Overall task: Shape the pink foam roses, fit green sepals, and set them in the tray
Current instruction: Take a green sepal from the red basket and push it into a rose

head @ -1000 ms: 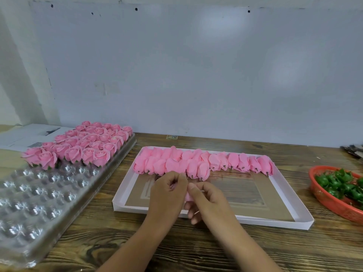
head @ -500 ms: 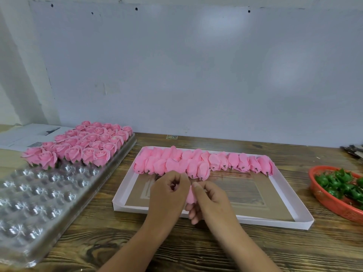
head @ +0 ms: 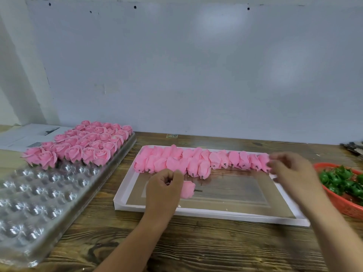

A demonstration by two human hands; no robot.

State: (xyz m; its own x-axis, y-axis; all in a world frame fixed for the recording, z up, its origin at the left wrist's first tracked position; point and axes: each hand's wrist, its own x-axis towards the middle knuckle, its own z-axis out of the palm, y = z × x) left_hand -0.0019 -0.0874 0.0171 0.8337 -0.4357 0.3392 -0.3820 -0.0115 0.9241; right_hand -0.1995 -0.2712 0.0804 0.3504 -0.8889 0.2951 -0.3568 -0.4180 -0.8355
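Observation:
My left hand (head: 164, 190) grips a pink foam rose (head: 187, 189) over the white shallow box (head: 216, 213), the rose's short stem pointing right. My right hand (head: 290, 169) is blurred, fingers spread and holding nothing, over the box's right end near the red basket (head: 345, 207) of green sepals (head: 341, 179). A row of unshaped pink buds (head: 200, 160) lies along the box's far side. Finished roses (head: 82, 146) fill the far part of the clear plastic cell tray (head: 39, 203) on the left.
The wooden table (head: 206, 248) carries everything. Papers (head: 25, 136) lie at the far left behind the tray. Dark tools (head: 353, 148) sit at the far right edge. A pale wall stands close behind the table.
My right hand let go of the rose and swept right toward the sepal basket. My left hand keeps the rose, which now shows beside the fist.

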